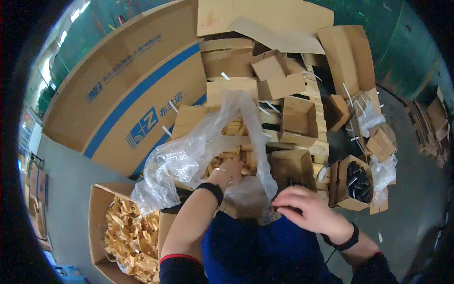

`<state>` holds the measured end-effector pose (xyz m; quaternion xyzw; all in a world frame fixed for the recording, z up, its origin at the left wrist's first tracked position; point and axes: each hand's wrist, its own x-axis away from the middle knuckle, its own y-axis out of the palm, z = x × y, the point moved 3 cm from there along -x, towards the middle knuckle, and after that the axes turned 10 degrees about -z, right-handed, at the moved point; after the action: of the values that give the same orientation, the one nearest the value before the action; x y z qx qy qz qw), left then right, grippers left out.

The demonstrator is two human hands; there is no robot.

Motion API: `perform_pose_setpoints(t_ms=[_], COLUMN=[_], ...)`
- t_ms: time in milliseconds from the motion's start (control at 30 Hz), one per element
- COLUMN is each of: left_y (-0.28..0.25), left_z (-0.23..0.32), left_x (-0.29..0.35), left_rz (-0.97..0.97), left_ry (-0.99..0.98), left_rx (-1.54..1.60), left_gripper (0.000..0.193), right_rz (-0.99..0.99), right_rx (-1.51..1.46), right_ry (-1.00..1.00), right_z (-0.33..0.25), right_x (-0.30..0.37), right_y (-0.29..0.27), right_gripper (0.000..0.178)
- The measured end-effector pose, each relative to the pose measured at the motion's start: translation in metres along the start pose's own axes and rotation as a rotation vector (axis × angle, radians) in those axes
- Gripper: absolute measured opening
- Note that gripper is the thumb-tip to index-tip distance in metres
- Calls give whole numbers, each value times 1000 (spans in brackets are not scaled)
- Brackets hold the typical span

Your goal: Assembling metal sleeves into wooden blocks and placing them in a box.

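My left hand (pixel 231 169) reaches down among tan cylindrical pieces (pixel 235 128) in a cardboard box lined with clear plastic sheeting (pixel 189 156). Its fingertips are hidden among the pieces, so whether they grip one cannot be told. My right hand (pixel 305 206) hovers by the lower right edge of that plastic, over my blue-covered lap (pixel 265 251). Its fingers are bent, the thumb stands slightly apart from the forefinger, and nothing shows between them. Just beyond it is an open carton (pixel 292 163) with a few dark pieces at its near end.
At lower left stands a carton (pixel 97 227) of tan pieces. A small box (pixel 336 187) at right holds black cylindrical parts (pixel 358 182). Other open cartons (pixel 299 118) rest on a wooden pallet (pixel 322 142). A large blue-striped cardboard sheet (pixel 156 94) rises behind, left.
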<state>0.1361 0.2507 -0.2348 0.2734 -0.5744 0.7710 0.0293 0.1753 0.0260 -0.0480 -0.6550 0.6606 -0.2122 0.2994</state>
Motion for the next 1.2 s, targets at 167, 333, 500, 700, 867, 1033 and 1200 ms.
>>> perform_pose_setpoints(t_ms=[167,333,500,700,867,1033,1200], left_y=[7,-43,-83,-82,-57,-77,-100], left_z=[7,13,69,137,170,176,205], left_x=[4,78,192,267,292,301,315], left_rz=[-71,343,44,-146,-296,380,542], left_ry=[-69,-2,294,494,669,417,309], left_rx=[-113,83,1148,1395,1611,1128,631], left_gripper=[31,23,33,37,44,35,14], right_rz=[85,160,211,168,187,140,113], right_rx=[-33,-116,-319,-719,-446,-203,-125], right_ry=[109,143,49,-7,-119,-124,-136], right_z=[18,12,-21,-69,-92,-102,-105], right_x=[30,45,35,39,63,81,92], right_y=[-1,-12,-14,-1,0,0,7], right_gripper=[12,16,28,15,11,10,9])
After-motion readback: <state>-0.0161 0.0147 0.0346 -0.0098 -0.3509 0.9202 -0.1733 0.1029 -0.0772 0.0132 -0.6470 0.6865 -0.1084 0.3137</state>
